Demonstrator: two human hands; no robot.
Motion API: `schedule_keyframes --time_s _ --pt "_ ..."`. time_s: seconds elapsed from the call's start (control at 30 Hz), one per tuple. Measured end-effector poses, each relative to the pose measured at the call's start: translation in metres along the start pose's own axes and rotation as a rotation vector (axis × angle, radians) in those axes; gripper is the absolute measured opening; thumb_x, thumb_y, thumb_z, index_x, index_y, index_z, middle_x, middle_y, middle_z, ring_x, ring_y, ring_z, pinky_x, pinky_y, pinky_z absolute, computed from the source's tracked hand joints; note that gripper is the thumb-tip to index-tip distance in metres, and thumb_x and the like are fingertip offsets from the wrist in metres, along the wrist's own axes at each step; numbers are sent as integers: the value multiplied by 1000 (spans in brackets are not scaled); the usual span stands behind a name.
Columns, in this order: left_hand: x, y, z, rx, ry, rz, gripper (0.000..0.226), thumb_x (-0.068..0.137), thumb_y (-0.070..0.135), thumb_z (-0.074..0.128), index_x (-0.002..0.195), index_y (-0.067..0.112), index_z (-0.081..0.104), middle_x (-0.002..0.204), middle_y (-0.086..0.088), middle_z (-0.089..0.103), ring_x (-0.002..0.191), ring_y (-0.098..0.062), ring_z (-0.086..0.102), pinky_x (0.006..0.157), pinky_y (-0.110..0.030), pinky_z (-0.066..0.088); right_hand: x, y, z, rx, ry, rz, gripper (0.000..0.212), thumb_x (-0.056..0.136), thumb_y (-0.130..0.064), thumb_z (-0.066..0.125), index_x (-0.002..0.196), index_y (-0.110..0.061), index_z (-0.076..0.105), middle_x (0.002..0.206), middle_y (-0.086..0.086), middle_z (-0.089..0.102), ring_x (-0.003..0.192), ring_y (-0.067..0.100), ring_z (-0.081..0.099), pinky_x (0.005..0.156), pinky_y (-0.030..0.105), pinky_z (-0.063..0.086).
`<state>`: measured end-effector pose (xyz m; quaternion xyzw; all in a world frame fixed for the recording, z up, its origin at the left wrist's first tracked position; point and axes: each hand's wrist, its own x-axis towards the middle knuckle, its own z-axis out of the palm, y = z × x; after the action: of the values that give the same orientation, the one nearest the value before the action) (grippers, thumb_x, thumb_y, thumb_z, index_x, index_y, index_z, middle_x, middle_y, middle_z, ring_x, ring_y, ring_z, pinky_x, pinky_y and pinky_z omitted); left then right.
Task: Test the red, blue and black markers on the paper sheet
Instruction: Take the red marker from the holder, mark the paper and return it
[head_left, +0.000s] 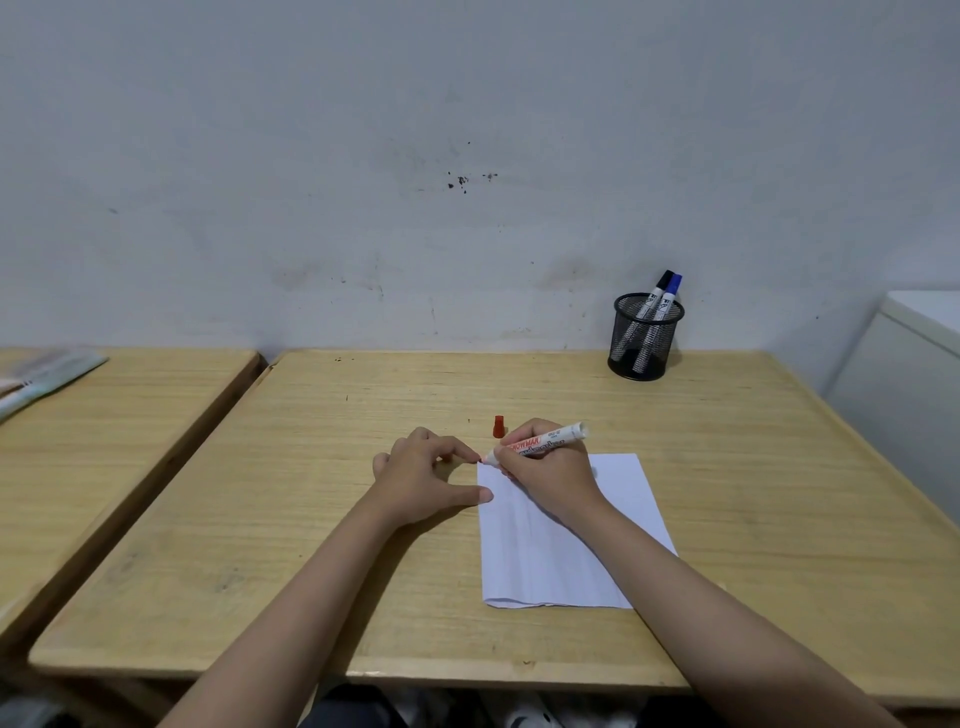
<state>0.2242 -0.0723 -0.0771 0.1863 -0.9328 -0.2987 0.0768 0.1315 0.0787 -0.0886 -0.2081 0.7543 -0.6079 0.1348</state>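
The right hand (545, 475) has its grip pinched around the red marker (540, 442), a white cylindrical barrel with red lettering; the barrel runs through the fingers and slants up and away to the right, its blunt back end standing clear above the knuckles, while the red tip pokes out on the left of the grip and sits at the top left corner of the paper sheet (566, 551). The left hand (421, 480) lies just beside it on the wooden surface (260, 519), holding nothing, thumb stretched to the sheet's left edge and forefinger curled toward the marker tip, the other fingers loosely bent. The sheet is white, rectangular and creased lengthwise, flat on the surface under the right hand and forearm. The small red cap (498, 426) stands upright on the surface just beyond both hands, apart from the marker. The surface is pale, straight-grained wood with rounded edges. At its far right corner, near the wall, stands a black wire-mesh pen cup (644, 338), round and see-through, with the black marker (652, 301) and the blue marker (667, 299) in it, both capped, white-bodied and leaning to the right side by side.
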Motion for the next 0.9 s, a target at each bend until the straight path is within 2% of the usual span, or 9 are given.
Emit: schedule_keyframes --time_s 0.1,0.27,0.4,0.5,0.63,0.7,0.8,0.9 --pt "0 0 0 9 4 4 39 56 63 74 91 50 61 98 11 48 101 -11 47 86 -34 22 1 0 0 52 -21 39 11 66 -21 76 68 -15 66 74 17 69 69 25 65 69 50 57" --pt "1 -2 1 16 7 8 40 56 64 73 91 49 61 99 11 49 101 -10 47 87 -34 23 0 -1 0 130 -7 42 9 67 -16 74 64 -16 66 69 10 67 68 24 65 70 50 57" --pt "2 1 -2 13 -48 -16 40 55 60 75 89 47 59 102 12 51 101 -9 48 89 -33 22 0 -5 -6 373 135 44 11 77 -3 68 69 -9 63 66 6 68 64 19 64 66 34 56" --pt "9 10 -3 -81 -44 -26 41 61 51 74 96 39 55 101 13 58 97 -6 54 87 -31 22 -1 -9 -9 507 180 67 9 79 -1 66 73 -5 62 63 4 69 59 16 63 66 32 56" --pt "31 28 3 -134 63 30 39 80 37 63 116 40 49 111 14 59 90 -6 59 98 -38 32 -2 -12 -10 544 285 53 10 80 -1 66 74 -6 61 59 1 68 57 12 63 65 32 54" --pt "44 36 6 -104 52 74 41 81 32 62 120 40 52 114 11 58 89 -10 58 96 -42 42 -1 -13 -11 552 353 34 9 80 -2 67 75 -6 61 58 0 67 57 11 64 66 30 56" --pt "59 43 11 66 5 110 27 82 28 63 109 24 65 105 0 63 91 -17 60 84 -37 50 0 -17 -14 590 411 14 7 80 -2 67 77 -4 61 59 1 68 58 12 64 70 32 58" --pt "64 48 10 -63 46 81 13 81 15 65 93 10 70 94 -7 71 83 -18 62 74 -28 50 3 -26 -21 640 443 -12 8 80 0 67 77 -4 60 62 6 66 60 15 62 68 30 57"
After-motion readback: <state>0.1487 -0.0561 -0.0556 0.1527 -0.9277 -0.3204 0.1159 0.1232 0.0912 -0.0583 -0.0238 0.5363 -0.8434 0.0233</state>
